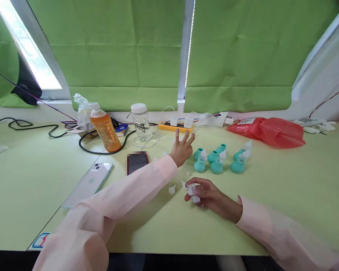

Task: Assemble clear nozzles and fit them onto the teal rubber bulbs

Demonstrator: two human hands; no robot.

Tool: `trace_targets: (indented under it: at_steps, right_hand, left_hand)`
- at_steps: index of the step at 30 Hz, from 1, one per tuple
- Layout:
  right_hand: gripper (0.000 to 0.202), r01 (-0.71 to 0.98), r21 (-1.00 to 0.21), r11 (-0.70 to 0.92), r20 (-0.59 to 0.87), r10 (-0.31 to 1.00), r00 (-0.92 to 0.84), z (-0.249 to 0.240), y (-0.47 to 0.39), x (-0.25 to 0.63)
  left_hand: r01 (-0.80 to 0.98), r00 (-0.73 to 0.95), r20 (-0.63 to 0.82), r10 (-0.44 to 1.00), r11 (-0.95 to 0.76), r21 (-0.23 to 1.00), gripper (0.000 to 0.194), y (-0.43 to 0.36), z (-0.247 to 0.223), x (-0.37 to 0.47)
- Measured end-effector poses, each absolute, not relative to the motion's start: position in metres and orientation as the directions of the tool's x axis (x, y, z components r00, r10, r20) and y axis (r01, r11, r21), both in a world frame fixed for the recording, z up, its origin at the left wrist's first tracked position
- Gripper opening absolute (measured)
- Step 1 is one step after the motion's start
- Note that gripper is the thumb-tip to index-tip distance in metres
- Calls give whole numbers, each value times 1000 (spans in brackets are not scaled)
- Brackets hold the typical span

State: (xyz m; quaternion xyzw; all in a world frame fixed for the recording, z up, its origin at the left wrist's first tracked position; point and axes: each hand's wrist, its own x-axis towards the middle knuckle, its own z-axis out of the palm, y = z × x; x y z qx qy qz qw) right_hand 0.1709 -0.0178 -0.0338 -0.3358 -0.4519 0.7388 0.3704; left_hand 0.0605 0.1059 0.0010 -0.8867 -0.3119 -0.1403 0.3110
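Note:
My left hand [182, 150] reaches forward over the table with its fingers spread, in front of the orange power strip [166, 127] and left of the teal squeeze bulbs. Nothing shows in it. Closer to me, my right hand [207, 194] pinches a small clear plastic part [193, 192]. A loose translucent nozzle tip [172, 189] lies left of that hand, and another tip [184, 184] lies by its fingertips. To the right stand several teal squeeze bulbs [216, 166]; some carry translucent tips, while others, such as the back bulb [221, 148], have open necks.
A phone [89, 184] and a dark timer screen [137, 162] lie on the left. Behind them stand an orange drink bottle [105, 128] and a clear jar [141, 122], among cables. A red plastic bag [271, 131] rests at the back right.

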Motion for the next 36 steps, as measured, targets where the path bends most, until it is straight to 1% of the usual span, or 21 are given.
trace_targets:
  at_steps: [2,4,6,8,11,13,15,16,17,19,21,23,26,28,32,36]
  right_hand:
    - [27,-218,-928,-303,-160,852,-499,-33,-18,172]
    - [28,-202,-933,-299,-164,849,-502,-33,-17,172]
    - [29,-197,-935,-296,-163,849,-502,-34,-17,171]
    - [29,-197,-936,-292,-157,847,-507,-33,-16,172]
    - [29,-206,-946,-251,-109,842,-528,-32,-15,175]
    - [29,-215,-955,-204,-56,835,-547,-30,-13,180]
    - [28,-229,-962,-152,4,825,-564,-27,-10,187]
    - [27,-238,-963,-126,34,821,-569,-25,-8,191]
    - [27,-253,-963,-95,68,821,-568,-22,-7,195]
    - [25,-285,-958,-33,137,822,-553,-17,-5,203]
    - [24,-321,-947,20,199,821,-536,-13,-4,208]
    - [24,-346,-937,42,231,817,-527,-11,-4,209]
    - [22,-309,-951,28,198,822,-535,-13,-3,207]
    - [22,-265,-964,18,163,827,-538,-17,-2,205]
    - [21,-247,-969,27,158,835,-528,-24,2,205]
    - [20,-176,-983,42,129,844,-520,-24,1,204]
  left_hand:
    - [630,772,453,446,-630,-454,19,105,1,60]
    - [611,786,421,452,-668,-424,19,105,0,59]
    - [602,792,381,477,-713,-360,20,106,-2,57]
    - [612,781,373,501,-734,-293,19,105,-1,55]
    - [653,727,448,521,-727,-213,18,95,12,48]
    - [670,638,551,538,-741,-53,12,82,25,40]
    - [620,540,614,576,-765,173,6,64,37,30]
    - [566,511,613,603,-772,288,3,55,39,25]
    - [507,503,594,627,-771,385,1,45,39,21]
    - [423,493,531,689,-723,546,7,26,31,14]
    - [368,521,436,734,-654,661,13,10,16,11]
    - [352,551,375,746,-615,706,19,0,-1,11]
    - [321,561,343,753,-580,749,29,-8,-21,15]
    - [330,544,331,771,-559,761,27,-10,-28,19]
    - [340,558,291,777,-534,774,14,-14,-33,23]
    - [310,561,304,770,-537,785,19,-18,-32,17]
